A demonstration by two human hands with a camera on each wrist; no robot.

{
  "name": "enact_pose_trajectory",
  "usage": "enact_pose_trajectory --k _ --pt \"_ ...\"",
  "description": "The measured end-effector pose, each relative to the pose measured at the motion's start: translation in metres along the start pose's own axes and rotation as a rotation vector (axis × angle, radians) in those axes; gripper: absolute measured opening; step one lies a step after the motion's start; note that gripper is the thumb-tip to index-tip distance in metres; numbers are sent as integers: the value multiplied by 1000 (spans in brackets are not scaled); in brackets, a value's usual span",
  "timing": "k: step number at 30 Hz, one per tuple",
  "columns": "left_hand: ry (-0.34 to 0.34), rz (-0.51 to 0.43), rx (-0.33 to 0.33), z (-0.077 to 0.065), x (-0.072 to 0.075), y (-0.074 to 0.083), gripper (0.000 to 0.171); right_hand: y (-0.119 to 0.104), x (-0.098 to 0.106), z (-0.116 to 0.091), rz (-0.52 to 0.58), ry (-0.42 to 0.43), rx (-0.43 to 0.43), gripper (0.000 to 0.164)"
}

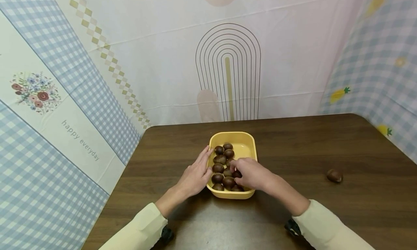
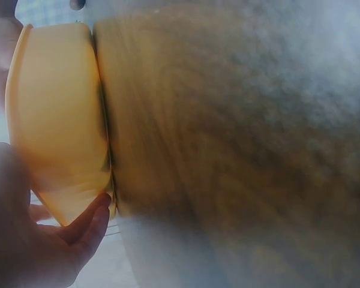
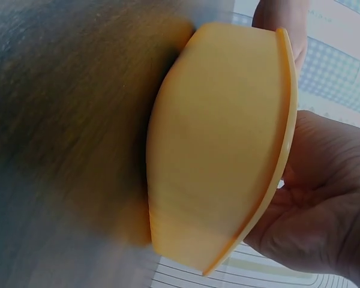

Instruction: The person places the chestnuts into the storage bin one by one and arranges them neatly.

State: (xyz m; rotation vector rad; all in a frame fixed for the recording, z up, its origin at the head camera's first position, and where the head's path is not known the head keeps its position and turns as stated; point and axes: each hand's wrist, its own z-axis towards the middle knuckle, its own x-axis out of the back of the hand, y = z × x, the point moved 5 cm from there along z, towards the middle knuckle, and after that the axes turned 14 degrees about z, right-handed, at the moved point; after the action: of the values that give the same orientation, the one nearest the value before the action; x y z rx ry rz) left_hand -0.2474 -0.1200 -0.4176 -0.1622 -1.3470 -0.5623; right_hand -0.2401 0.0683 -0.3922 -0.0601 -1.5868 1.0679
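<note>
A yellow rectangular box [image 1: 242, 141] stands on the table, with several glossy brown chestnuts [image 1: 219, 159] along its left side and near end. My left hand [image 1: 194, 177] steadies the box from the left, its fingers reaching straight along the outer wall and the thumb at the rim. In the left wrist view, fingertips [image 2: 96, 213] touch the outside of the wall. My right hand [image 1: 252, 173] reaches over the right rim and pinches a dark chestnut [image 1: 237, 174] between fingers and thumb. The box wall [image 3: 222, 138] hides those fingertips in the right wrist view.
One loose chestnut [image 1: 334, 175] lies on the dark wooden table [image 1: 293, 145], well to the right of the box. Patterned cloth [image 1: 163, 62] hangs behind the table and along both sides.
</note>
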Motion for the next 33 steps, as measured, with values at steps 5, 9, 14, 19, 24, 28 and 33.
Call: enact_pose_trajectory --k 5,9,14,19,24,28,33 --pt "1 -3 3 1 -1 0 63 -3 -3 -1 -38 -30 -18 21" --pt "3 -2 2 1 -1 0 63 -5 -2 -2 -51 -48 -44 21" --pt "2 -1 -1 1 -1 1 63 -6 -2 -3 -48 -81 -64 16" --pt "0 -1 0 1 -2 0 63 -6 -2 -3 -44 -134 -108 11" --pt "-1 -4 0 1 -2 0 63 -8 -2 -4 -49 -195 -145 13" --pt "-5 -4 2 1 -1 0 64 -10 1 -6 -36 -213 -158 18" --pt "-17 0 12 -1 -1 -1 63 -11 6 -6 -19 -205 -125 14"
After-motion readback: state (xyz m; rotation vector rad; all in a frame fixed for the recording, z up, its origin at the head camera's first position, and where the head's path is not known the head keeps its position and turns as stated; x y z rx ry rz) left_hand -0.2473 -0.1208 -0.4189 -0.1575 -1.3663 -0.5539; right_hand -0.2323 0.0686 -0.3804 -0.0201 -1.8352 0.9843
